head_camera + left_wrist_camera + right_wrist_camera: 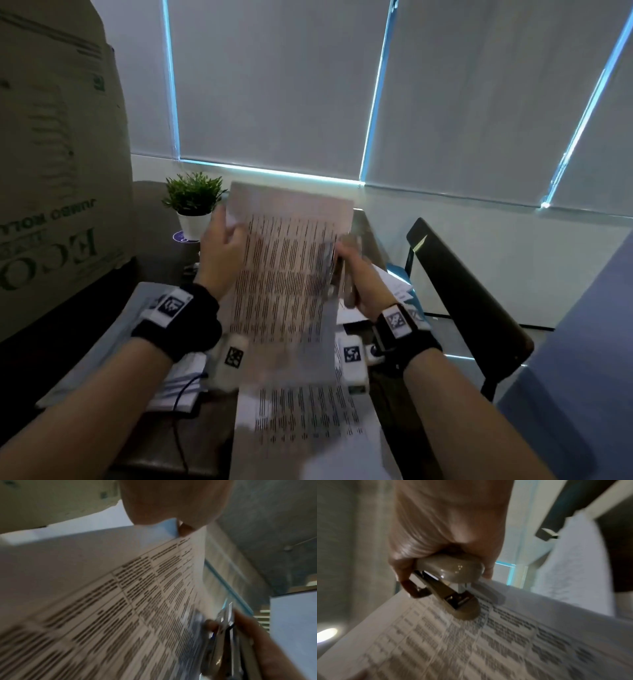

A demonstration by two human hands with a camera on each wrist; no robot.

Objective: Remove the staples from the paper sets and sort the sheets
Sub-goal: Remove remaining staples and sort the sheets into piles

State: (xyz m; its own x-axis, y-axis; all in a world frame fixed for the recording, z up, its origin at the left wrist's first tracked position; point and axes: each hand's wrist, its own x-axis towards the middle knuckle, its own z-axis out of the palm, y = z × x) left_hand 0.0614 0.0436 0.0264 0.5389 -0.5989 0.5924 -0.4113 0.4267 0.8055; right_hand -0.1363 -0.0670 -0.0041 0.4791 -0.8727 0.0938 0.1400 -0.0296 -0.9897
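Note:
A printed paper set (287, 274) with table rows is held up, tilted, over the table. My left hand (219, 250) pinches its upper left corner; the wrist view shows the thumb side (171, 500) over the page (120, 601). My right hand (356, 274) grips a beige and metal stapler (450, 574) at the set's right edge. The tool's lower end lies against the printed page (471, 642). From the left wrist the stapler (224, 628) shows at the page's far edge. The picture is blurred, and no staple can be made out.
Another printed sheet (308, 418) lies on the dark table (198, 445) below the hands. Paper piles sit at the left (178, 387) and right (394, 284). A potted plant (193, 202) and a big cardboard box (51, 171) stand left; a dark chair (462, 291) stands right.

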